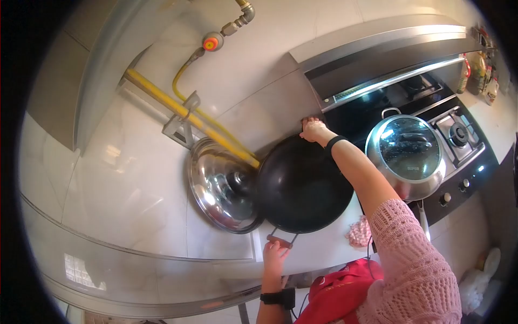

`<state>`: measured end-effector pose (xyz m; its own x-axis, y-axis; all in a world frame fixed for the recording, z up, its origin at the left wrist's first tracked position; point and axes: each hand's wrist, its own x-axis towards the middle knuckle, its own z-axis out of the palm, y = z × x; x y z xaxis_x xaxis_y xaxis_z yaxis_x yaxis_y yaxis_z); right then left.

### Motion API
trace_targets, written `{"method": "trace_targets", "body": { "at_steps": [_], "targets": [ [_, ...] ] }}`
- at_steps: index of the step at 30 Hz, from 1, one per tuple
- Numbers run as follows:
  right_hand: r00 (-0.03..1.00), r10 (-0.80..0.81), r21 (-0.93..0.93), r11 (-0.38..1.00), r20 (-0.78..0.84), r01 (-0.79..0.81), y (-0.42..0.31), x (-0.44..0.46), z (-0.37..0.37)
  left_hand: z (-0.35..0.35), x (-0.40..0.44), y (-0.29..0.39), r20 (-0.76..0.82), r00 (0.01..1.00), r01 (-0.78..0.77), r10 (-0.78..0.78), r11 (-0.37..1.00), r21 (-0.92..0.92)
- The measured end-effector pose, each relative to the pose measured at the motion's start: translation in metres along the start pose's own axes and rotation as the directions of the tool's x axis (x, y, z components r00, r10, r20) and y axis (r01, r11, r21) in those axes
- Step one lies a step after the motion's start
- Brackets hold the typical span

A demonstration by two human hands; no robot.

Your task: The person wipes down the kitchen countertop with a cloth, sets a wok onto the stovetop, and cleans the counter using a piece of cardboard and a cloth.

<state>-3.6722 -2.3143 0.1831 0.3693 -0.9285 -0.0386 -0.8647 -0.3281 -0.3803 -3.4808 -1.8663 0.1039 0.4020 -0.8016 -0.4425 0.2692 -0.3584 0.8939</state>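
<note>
A steel lid [216,194] meets the wok [305,189] on the left, below a yellow pipe [154,90]; a pot [404,186] stands rightward on the stove [456,197]. The wok is over the bench [318,254], handle axis running front to wall. The left hand [274,259] grips its near handle [280,241]; the right hand [314,130] clasps the far rim.

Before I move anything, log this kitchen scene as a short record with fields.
Main item: dark wok, no contents visible
Left hand: gripping the wok's near handle
Right hand: at the wok's far edge, exact grip unclear
Beside wok: shiny metal lid with a dark knob
Hob: steel pot on it, glass lid on the pot
Near counter edge: pink cloth
</note>
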Motion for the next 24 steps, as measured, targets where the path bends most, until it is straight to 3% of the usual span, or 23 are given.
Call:
{"method": "trace_targets", "body": {
  "at_steps": [2,5,6,9,10,12,15,17,18,21,22,23,24],
  "targets": [
    [0.999,-0.025,-0.079,0.997,0.032,0.028,0.005,0.016,0.005,0.005,-0.002,0.006,0.003,1.0,-0.019,0.018,0.998,0.06],
    [0.999,-0.003,-0.052,0.999,0.037,0.005,0.012,0.026,0.006,0.029,-0.02,0.034,-0.068,0.995,0.069,-0.077,0.992,-0.102],
    [0.998,-0.033,-0.11,0.993,0.062,0.04,0.011,0.024,0.002,0.037,-0.025,0.042,-0.087,0.993,0.07,-0.076,0.995,-0.068],
    [1.0,-0.016,-0.308,0.951,0.002,0.015,0.014,0.052,0.026,0.035,-0.023,0.042,-0.046,0.994,0.088,-0.098,0.977,-0.195],
    [0.996,0.016,-0.266,0.964,0.086,0.007,0.01,0.046,0.011,0.035,-0.023,0.044,-0.032,0.996,0.077,-0.085,0.978,-0.193],
    [0.998,0.066,-0.245,0.968,0.015,-0.06,0.012,0.061,0.022,0.037,-0.026,0.047,0.0,0.998,0.055,-0.056,0.981,-0.189],
    [0.998,0.054,-0.262,0.964,0.033,-0.044,0.012,0.071,0.023,0.029,-0.028,0.038,0.067,0.997,0.033,-0.028,0.996,-0.083],
    [0.993,0.024,-0.242,0.97,0.115,0.004,0.015,0.073,0.024,0.019,-0.033,0.028,0.117,0.991,-0.084,0.062,0.978,0.193],
    [0.996,-0.032,-0.317,0.947,0.082,0.057,0.015,0.072,0.026,0.015,-0.037,0.022,0.154,0.984,-0.14,0.094,0.936,0.322],
    [0.998,-0.065,-0.287,0.956,0.012,0.066,0.011,0.054,0.019,0.008,-0.043,0.012,0.305,0.938,-0.332,0.167,0.689,0.644],
    [0.995,-0.094,-0.219,0.971,0.038,0.1,0.018,0.064,0.028,0.015,-0.049,0.018,0.204,0.971,-0.187,0.122,0.921,0.342],
    [0.997,-0.073,-0.179,0.981,0.04,0.079,0.018,0.056,0.021,0.026,-0.059,0.029,0.123,0.992,-0.035,0.038,0.999,-0.026],
    [0.998,-0.053,-0.137,0.989,0.044,0.059,0.015,0.049,0.012,0.032,-0.068,0.037,0.077,0.994,0.097,-0.072,0.912,-0.399]
  ]
}}
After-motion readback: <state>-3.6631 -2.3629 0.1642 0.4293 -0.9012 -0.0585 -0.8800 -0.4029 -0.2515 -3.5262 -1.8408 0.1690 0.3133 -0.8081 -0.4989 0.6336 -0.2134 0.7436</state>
